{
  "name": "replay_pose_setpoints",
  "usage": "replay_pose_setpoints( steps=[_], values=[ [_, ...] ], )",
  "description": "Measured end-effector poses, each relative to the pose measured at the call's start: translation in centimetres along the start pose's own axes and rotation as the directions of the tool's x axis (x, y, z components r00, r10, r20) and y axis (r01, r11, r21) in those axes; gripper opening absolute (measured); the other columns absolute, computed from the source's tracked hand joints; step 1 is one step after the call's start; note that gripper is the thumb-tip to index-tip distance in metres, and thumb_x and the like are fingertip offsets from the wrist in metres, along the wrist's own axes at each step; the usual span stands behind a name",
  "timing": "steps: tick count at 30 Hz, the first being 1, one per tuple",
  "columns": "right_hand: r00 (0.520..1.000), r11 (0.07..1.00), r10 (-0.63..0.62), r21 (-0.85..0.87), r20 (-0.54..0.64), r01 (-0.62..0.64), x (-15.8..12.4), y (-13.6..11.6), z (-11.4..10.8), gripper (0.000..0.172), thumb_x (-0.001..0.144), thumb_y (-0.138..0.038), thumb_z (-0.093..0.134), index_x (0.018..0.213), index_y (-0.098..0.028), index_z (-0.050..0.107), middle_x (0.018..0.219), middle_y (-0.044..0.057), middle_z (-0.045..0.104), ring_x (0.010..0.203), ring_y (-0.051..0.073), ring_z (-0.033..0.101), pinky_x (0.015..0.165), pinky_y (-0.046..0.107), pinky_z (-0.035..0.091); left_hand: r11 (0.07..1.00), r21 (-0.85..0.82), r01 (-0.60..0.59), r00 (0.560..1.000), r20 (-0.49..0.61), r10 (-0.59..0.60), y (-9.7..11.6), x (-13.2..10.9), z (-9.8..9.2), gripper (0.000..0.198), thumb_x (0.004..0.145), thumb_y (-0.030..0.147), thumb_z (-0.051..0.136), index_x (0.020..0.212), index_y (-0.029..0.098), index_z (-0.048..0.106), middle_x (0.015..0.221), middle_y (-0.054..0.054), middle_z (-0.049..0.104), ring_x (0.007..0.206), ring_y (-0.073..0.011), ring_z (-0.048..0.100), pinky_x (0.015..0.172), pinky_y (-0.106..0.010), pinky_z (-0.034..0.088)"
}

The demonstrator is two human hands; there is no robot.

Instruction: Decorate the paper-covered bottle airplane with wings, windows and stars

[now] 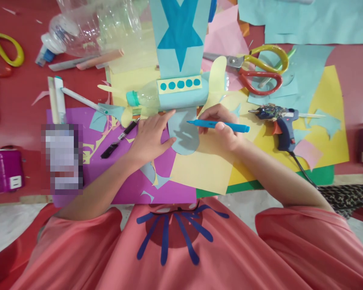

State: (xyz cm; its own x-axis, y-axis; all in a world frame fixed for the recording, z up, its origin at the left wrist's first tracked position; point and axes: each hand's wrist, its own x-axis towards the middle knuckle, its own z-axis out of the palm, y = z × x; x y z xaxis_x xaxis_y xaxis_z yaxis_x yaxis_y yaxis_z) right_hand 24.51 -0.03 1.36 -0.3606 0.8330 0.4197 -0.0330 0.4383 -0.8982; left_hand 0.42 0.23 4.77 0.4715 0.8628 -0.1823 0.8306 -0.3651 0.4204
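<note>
A plastic bottle (148, 96) with a green cap lies on its side, wrapped in light blue paper. A yellow strip (172, 89) with several teal dots runs along it. Above stands a light blue panel with a teal star (180, 32); below extends a rounded light blue flap (186, 141). My left hand (153, 137) lies spread at the flap's left edge, holding nothing. My right hand (222, 125) grips a blue marker (230, 126), its tip over the upper right part of the flap.
Glue gun (286, 121) and scissors (260, 68) lie at the right. A black pen (119, 139), white markers (59, 98) and a blurred phone (63, 159) are left. Another clear bottle (84, 34) lies at the upper left. Paper scraps cover coloured sheets (181, 193) on the red table (33, 92).
</note>
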Motion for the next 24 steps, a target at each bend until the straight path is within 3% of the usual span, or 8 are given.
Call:
replay_pose_setpoints(
  steps=[4,7,18,20,22,24],
  values=[
    [0.988,0.987,0.156,0.037,0.023,-0.157,-0.3,-0.5,0.3,0.04,0.097,-0.061,0.05,0.111,-0.026,0.061,0.098,0.004,0.07,0.078,0.016,0.073,0.066,0.031,0.061,1.0,0.002,0.011,1.0,0.026,-0.011,0.4,0.0,-0.3,0.063,0.091,0.025,0.063,0.15,0.02,0.042,0.113,-0.01,0.065,0.116,-0.0321,0.06,0.103,-0.047,0.042],
    [0.966,0.966,0.254,0.045,0.046,-0.256,-0.3,-0.9,0.4,0.049,0.094,-0.067,0.052,0.116,-0.024,0.06,0.1,0.005,0.07,0.078,0.018,0.074,0.069,0.031,0.061,1.0,0.005,0.012,0.999,0.03,-0.012,0.5,0.0,-0.4,0.062,0.091,0.026,0.062,0.15,0.019,0.042,0.118,-0.011,0.065,0.115,-0.031,0.06,0.104,-0.047,0.041],
    [0.932,0.962,0.257,0.024,0.256,-0.272,-0.4,-0.9,0.3,0.053,0.094,-0.065,0.053,0.122,-0.022,0.06,0.106,0.008,0.073,0.091,0.021,0.076,0.08,0.033,0.061,0.999,0.026,0.024,0.998,0.054,-0.025,0.4,0.2,-0.3,0.073,0.087,0.039,0.072,0.151,0.022,0.041,0.116,-0.01,0.064,0.115,-0.0331,0.059,0.102,-0.046,0.04],
    [0.954,0.97,0.223,0.052,0.198,-0.238,-0.4,-1.0,0.4,0.051,0.095,-0.065,0.052,0.119,-0.022,0.062,0.101,0.007,0.074,0.087,0.02,0.076,0.076,0.032,0.062,0.999,0.024,0.028,0.998,0.06,-0.029,0.4,0.2,-0.4,0.073,0.087,0.039,0.072,0.151,0.022,0.041,0.115,-0.01,0.064,0.115,-0.033,0.058,0.102,-0.046,0.04],
    [0.988,0.987,0.149,0.055,0.026,-0.151,-0.4,-1.0,0.3,0.043,0.097,-0.061,0.052,0.114,-0.024,0.064,0.093,0.004,0.074,0.075,0.017,0.074,0.067,0.031,0.061,0.999,0.022,0.036,0.997,0.074,-0.038,0.5,0.2,-0.5,0.072,0.088,0.037,0.071,0.151,0.021,0.041,0.114,-0.01,0.063,0.115,-0.0328,0.058,0.103,-0.047,0.04],
    [0.985,0.997,0.077,0.022,-0.153,-0.074,-0.4,-1.2,0.0,0.033,0.098,-0.055,0.053,0.109,-0.027,0.067,0.086,0.001,0.073,0.065,0.015,0.07,0.06,0.03,0.059,0.999,0.019,0.047,0.994,0.093,-0.049,0.6,0.2,-0.7,0.07,0.089,0.035,0.07,0.152,0.021,0.041,0.115,-0.01,0.063,0.117,-0.0325,0.058,0.104,-0.047,0.04]
  ],
)
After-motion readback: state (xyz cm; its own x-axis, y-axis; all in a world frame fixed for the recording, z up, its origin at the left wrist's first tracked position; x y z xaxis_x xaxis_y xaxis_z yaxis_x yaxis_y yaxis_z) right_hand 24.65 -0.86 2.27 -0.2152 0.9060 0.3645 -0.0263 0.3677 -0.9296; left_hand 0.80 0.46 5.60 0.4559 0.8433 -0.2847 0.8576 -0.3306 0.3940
